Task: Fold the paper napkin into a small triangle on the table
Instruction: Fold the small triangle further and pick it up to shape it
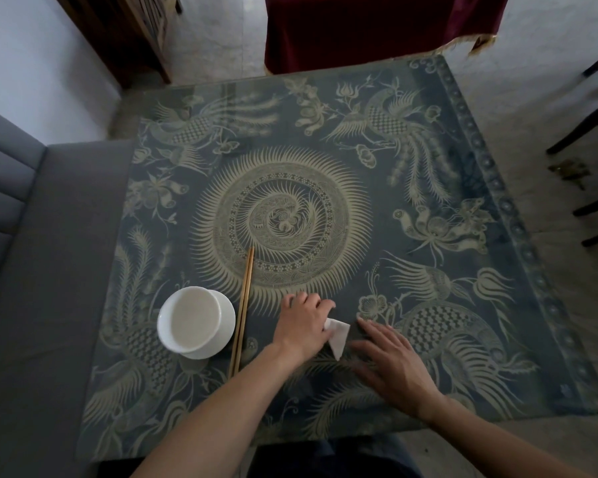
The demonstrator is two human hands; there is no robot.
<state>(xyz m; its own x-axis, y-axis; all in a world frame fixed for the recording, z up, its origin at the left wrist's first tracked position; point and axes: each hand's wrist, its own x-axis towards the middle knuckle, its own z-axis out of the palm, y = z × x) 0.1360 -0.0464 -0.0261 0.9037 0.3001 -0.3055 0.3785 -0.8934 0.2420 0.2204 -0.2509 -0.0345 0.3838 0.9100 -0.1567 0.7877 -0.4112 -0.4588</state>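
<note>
While the left hand presses its grip flat on the small white folded paper napkin, the right hand hovers beside it, fingers spread, above the blue patterned worktop, right of wooden chopsticks.

The left hand presses the folded white napkin while the right hand rests flat beside it.
</note>
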